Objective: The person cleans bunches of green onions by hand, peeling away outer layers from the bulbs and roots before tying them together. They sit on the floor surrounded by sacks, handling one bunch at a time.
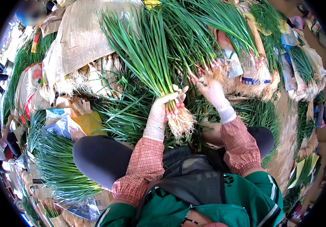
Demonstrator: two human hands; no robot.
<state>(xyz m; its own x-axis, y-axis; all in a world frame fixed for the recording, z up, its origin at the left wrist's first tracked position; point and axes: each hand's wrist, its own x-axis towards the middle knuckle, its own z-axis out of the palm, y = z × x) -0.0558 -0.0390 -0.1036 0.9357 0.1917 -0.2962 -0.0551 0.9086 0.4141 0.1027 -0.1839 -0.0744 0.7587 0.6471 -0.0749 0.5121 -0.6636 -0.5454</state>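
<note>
I am watching the left hand (159, 113), gloved, clenching its grip around a bunch of green onions (153, 60) just above the pale roots (181, 123), over the lap. The right hand (212, 90) is reaching into the heaped onions (223, 22) ahead, fingers pinching a thin stalk. Sacks (79, 38) are lying to the left.

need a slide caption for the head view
Gloved left hand grips a spring onion bunch; right hand picks at loose stalks.
</note>
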